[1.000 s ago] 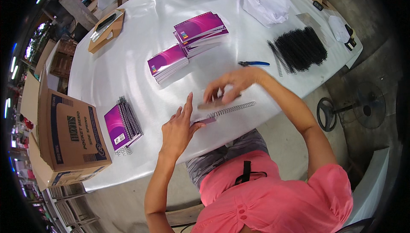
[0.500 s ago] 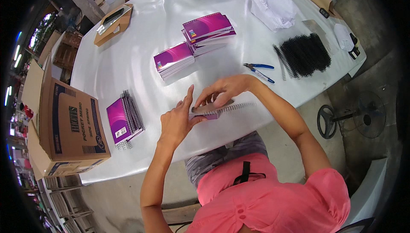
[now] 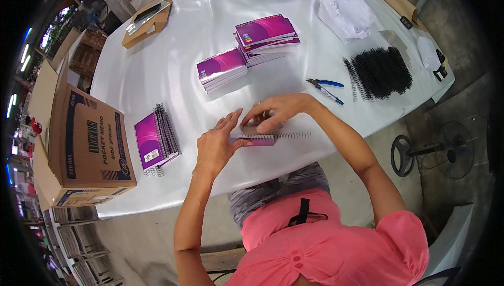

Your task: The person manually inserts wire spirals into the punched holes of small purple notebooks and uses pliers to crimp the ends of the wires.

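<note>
In front of me a small purple notebook (image 3: 261,140) stands at the table's near side, its punched edge upward. My left hand (image 3: 216,143) grips its left end, thumb on the near side, fingers on the far side. A dark wire coil (image 3: 295,135) runs along that edge and sticks out past the right end. Above the edge, my right hand (image 3: 275,113) is curled over a flat brownish piece (image 3: 251,128), which its fingers partly hide; its kind I cannot tell.
Purple notebooks (image 3: 220,64) lie stacked beyond my hands. Coil-bound notebooks (image 3: 152,139) and an open carton (image 3: 94,139) are at left. Blue-handled cutting pliers (image 3: 326,89) and a heap of black coils (image 3: 380,73) lie at right, near a white bundle (image 3: 344,16).
Less of the coil sticks out past the notebook's right end. My right hand keeps its place over the edge, its fingers slightly shifted. The whole view has shifted a little.
</note>
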